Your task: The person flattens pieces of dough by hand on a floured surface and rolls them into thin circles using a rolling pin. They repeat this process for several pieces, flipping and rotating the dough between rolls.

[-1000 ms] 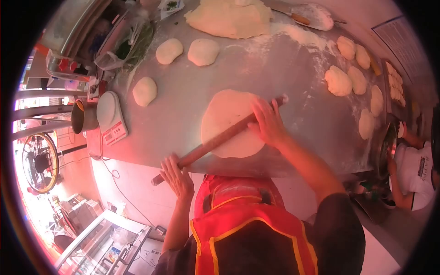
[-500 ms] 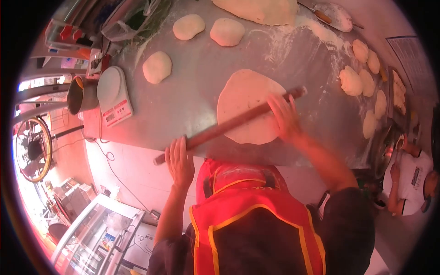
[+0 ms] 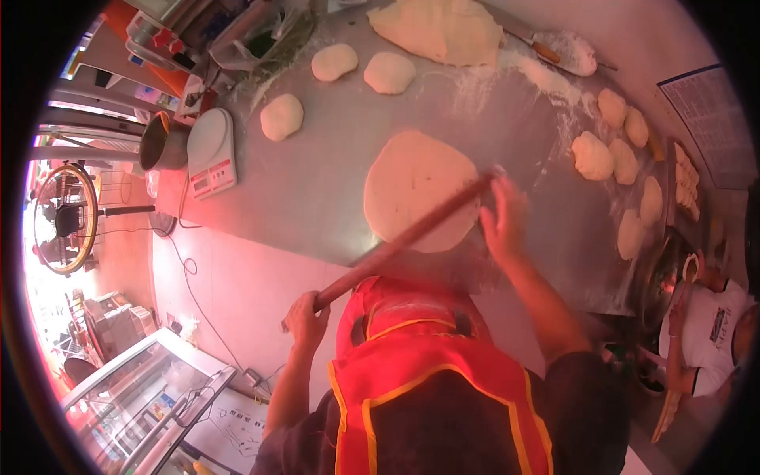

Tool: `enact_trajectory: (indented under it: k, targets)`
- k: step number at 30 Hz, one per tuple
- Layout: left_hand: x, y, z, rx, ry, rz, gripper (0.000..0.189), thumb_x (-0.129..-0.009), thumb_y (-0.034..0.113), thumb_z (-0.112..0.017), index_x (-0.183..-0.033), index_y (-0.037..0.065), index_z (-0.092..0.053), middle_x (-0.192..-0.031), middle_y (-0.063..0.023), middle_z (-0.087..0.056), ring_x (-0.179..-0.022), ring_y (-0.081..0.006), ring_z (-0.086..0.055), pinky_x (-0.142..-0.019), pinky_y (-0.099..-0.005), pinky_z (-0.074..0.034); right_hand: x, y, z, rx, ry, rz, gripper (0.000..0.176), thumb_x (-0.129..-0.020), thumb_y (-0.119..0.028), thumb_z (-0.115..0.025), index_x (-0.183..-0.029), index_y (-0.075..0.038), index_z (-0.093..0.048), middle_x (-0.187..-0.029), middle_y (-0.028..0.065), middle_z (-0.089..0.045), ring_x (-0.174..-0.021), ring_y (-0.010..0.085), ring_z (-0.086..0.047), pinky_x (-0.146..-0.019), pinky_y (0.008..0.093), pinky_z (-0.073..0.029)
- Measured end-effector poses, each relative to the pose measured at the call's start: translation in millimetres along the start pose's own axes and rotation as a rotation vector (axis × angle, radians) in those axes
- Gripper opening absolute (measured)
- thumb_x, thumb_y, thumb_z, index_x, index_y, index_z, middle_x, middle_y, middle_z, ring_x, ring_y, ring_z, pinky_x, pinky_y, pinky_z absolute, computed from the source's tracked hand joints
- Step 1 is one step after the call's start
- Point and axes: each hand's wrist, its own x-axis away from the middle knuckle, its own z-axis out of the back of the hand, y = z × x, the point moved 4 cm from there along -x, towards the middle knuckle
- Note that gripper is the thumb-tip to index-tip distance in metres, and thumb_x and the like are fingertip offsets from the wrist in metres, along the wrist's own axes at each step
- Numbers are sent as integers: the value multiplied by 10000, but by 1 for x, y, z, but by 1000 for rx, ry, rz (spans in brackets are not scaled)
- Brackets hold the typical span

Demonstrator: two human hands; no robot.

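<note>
A long brown rolling pin lies slantwise over the lower right part of a flat round dough sheet on the metal table. Around the pin's lower left end, beyond the table's front edge, my left hand is closed. My right hand is at the pin's upper right end, just right of the sheet, blurred by motion; its fingers look spread, and how it touches the pin is unclear.
Dough balls and a large dough mass lie at the back. A white scale and metal pot stand left. Several dough pieces lie right, near a person in a white shirt.
The rolling pin has shifted toward the lower left, past the table's front edge at its near end. My left hand has moved down with it. My right hand's fingers have come off the pin's top.
</note>
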Motion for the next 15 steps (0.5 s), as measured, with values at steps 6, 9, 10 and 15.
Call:
enact_trajectory:
  k: [6,9,10,15]
  targets:
    - [-21,-49,28,-63,166,356,235,-810,179,-694,-1019,95,-628,-902,-98,-672,-841,-331,-649,-723,-443,-499,-16,53,-58,-328,-40,-598,493,-806,-226,-688,-1223,-15,-529,-1073,169,-645,-985,354,-626,-855,426,-488]
    - [-34,-73,37,-60,210,418,239,-845,198,-686,-1048,87,-625,-922,-108,-672,-866,-329,-647,-754,-438,-501,-31,42,-67,-242,-118,-647,502,-759,-263,-715,-1167,-18,-555,-915,153,-674,-835,324,-658,-753,412,-520]
    - [-36,-83,38,-36,202,439,248,-856,196,-683,-1067,80,-622,-959,-120,-670,-895,-333,-643,-776,-439,-501,-39,40,-68,-202,-189,-654,501,-752,-267,-727,-1160,-27,-563,-851,141,-676,-778,295,-661,-726,396,-525]
    - [-72,-86,31,-78,393,121,384,-900,151,-662,-1240,8,-552,-1211,-197,-596,-1115,-375,-565,-952,-444,-458,-53,21,-74,-85,-261,-397,352,-774,-246,-698,-1044,-59,-572,-733,151,-659,-695,343,-660,-650,440,-526]
